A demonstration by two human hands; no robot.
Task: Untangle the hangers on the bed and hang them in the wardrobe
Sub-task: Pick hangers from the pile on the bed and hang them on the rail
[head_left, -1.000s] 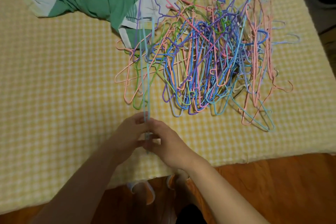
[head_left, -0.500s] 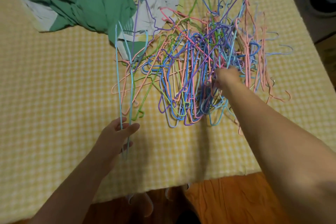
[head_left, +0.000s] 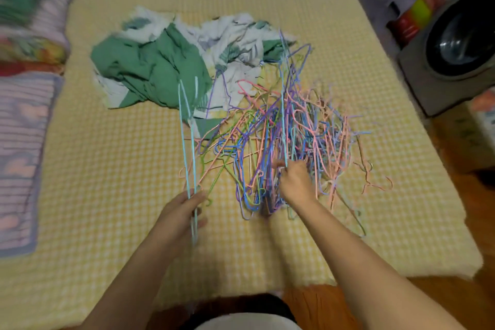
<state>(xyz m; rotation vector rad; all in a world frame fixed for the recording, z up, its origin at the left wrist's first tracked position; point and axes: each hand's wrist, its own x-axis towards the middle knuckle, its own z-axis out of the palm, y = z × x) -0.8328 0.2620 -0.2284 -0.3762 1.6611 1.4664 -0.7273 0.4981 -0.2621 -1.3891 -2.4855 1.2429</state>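
Views: one only, the head camera; no second view shares the scene.
Position: above the near edge of the bed (head_left: 112, 195), at the person's head.
Facing: forward and down, toward 12 o'clock.
Nearness: close; both forearms enter from 6 o'clock and the hands sit mid-frame.
Coverage: wide angle, nearly the whole bed, a washing machine (head_left: 452, 48) at 2 o'clock, pillows (head_left: 24, 126) at 9 o'clock.
Sharpness: edges blurred and bowed.

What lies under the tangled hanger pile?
Under the hanger pile: the yellow checked bedspread, and at its far left edge the green-and-white cloth. Anything beneath its dense middle is hidden.
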